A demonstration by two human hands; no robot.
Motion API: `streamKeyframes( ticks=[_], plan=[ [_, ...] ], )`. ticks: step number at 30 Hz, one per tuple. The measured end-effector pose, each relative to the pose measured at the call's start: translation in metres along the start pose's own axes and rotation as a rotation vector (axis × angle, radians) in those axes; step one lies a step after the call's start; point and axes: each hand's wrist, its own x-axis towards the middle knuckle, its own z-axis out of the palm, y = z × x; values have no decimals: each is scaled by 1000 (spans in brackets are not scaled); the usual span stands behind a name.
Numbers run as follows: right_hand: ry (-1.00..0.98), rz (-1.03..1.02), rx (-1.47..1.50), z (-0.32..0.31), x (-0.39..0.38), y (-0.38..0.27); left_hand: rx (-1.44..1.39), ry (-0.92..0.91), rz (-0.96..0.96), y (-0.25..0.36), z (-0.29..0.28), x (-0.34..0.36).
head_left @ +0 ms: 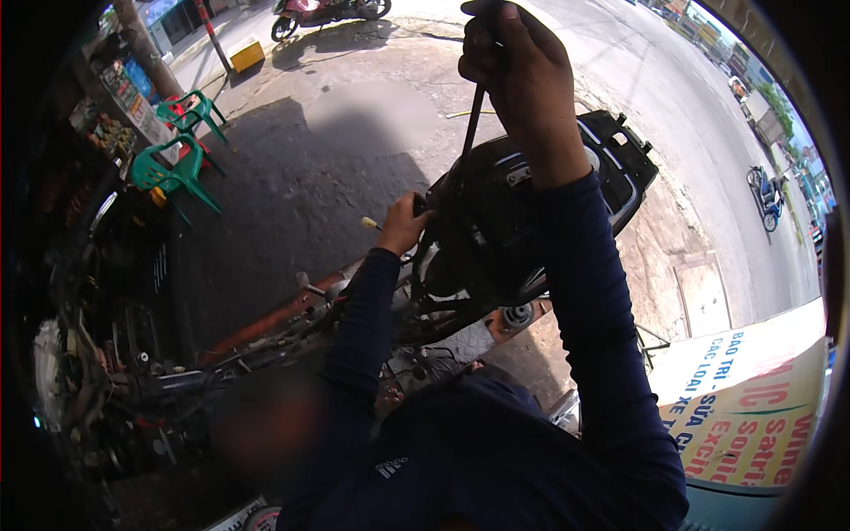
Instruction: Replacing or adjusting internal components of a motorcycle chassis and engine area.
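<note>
High at the top centre, my right hand (518, 75) is closed around the upper end of a T-handle wrench (473, 128). Its dark, straight shaft slants down from the fist toward a black plastic under-seat box (500, 208) on a stripped motorbike. Lower and to the left, my left hand (405, 227) has its fingers curled at the left edge of this box, near the shaft's lower end. Shadow hides what those fingers grip. A wire with a pale connector (369, 223) sticks out beside the left hand. The bike's bare frame (434, 327) runs beneath my forearms.
A rust-coloured beam (270, 323) lies under the bike. Green plastic chairs (181, 173) stand at the left, near a yellow box (247, 57). Another motorbike (328, 13) is parked at the back. A printed banner (753, 403) hangs at the right, with a road beyond.
</note>
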Motion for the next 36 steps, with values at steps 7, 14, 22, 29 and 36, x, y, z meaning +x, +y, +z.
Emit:
streamKeyframes(
  ticks=[7,14,22,29,36],
  plan=[
    [288,-144,153,-29,-150,-120,186,-58,-56,12,-12,2],
    [1322,-176,-27,-160,-400,-119,-309,-186,-181,11,-17,24],
    [1633,781,-100,-242,-578,73,-805,38,-494,26,-33,-66],
    [894,1472,-932,-177,-631,191,-858,365,-620,54,-36,-189],
    [580,1525,-1184,-132,-624,220,-755,627,-675,84,-19,-280]
  ],
)
